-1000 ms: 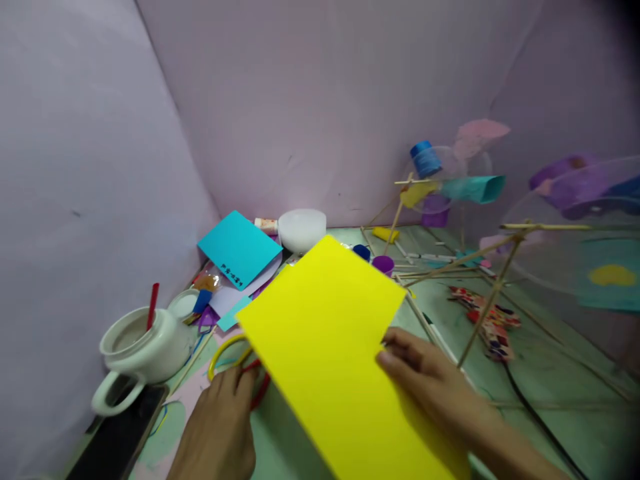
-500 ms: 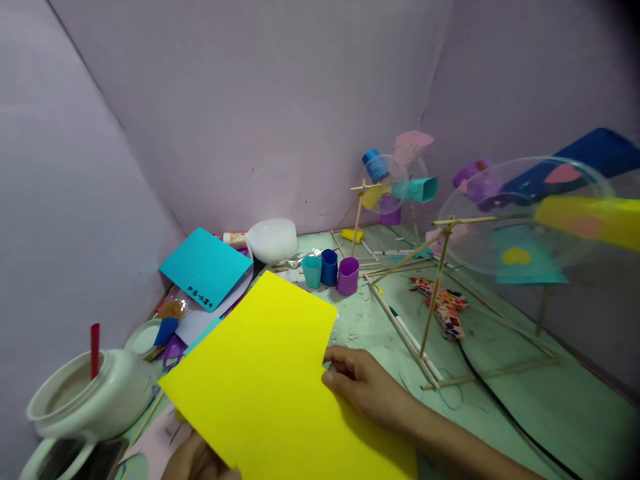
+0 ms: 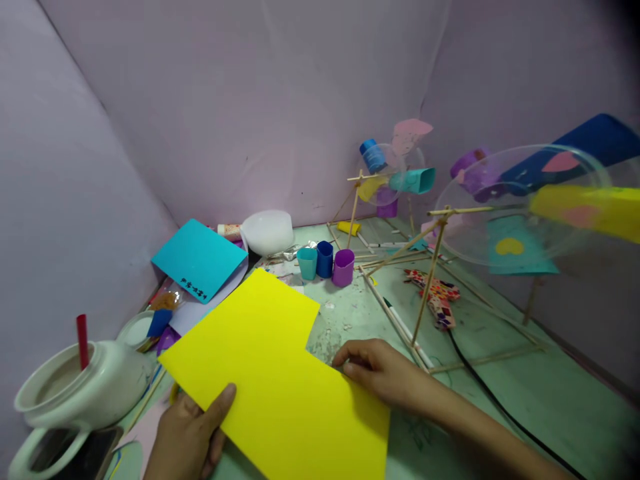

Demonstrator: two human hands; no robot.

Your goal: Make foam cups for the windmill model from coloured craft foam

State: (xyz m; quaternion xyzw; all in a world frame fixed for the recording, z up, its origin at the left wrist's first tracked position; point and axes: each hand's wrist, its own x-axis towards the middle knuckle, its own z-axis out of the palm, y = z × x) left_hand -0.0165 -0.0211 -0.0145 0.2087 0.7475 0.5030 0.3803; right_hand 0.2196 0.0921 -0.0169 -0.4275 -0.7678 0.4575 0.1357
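Note:
A yellow sheet of paper (image 3: 280,373) with a notch cut from its right side is held tilted in front of me. My left hand (image 3: 193,427) grips its lower left edge, thumb on top and fingers underneath. A small yellow piece shows behind that hand, too hidden to name. My right hand (image 3: 375,370) is at the sheet's right edge, just below the notch, with its fingers curled and closed on the edge. Beyond the sheet stand a teal cup (image 3: 307,264), a dark blue cup (image 3: 325,259) and a purple cup (image 3: 343,268).
Stick frames (image 3: 429,280) with clear discs and coloured paper cups stand at the right. A patterned glue gun (image 3: 440,300) with a black cord lies among them. At left are a white pot (image 3: 110,383) and a blue card (image 3: 200,257); a white bottle (image 3: 270,232) lies behind.
My left hand has come up further into view, its thumb now on top of the yellow paper. My right hand has shifted right and down along the edge from the notch. The sheet has tilted slightly.

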